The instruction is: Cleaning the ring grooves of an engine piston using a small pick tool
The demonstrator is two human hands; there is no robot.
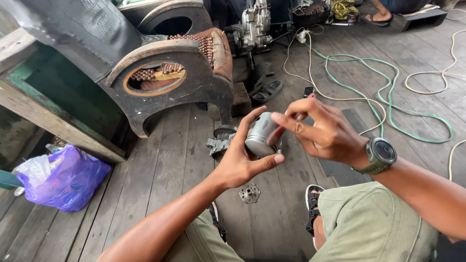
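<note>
Fingers (266, 162) of the left hand (240, 162) curl around a silver metal piston (261, 135), thumb along its near side and index finger arched over the top — a cradling grip, closed on the part and holding it in the air above the wooden floor (165, 174), in front of the knees. Right hand (323, 133), with an olive wristwatch (380, 155) at the wrist, has its fingers drawn together at the piston's crown edge; whether they pinch some small piece there cannot be told. For work of this kind the holding hand should stay still and firm while only the fingertips of the other hand move, and the piston is best kept low over the lap, so that any small piece let slip would not fall far or roll between the planks. Just behind the piston a grey metal engine part (219, 142) lies on the floor; a small toothed disc (249, 193) lies nearer the knees. Farther out stand a dark wooden frame with a round opening (170, 80), a purple plastic bag (65, 177), a pair of sandals (266, 90), and loose green and white cords (388, 104).
</note>
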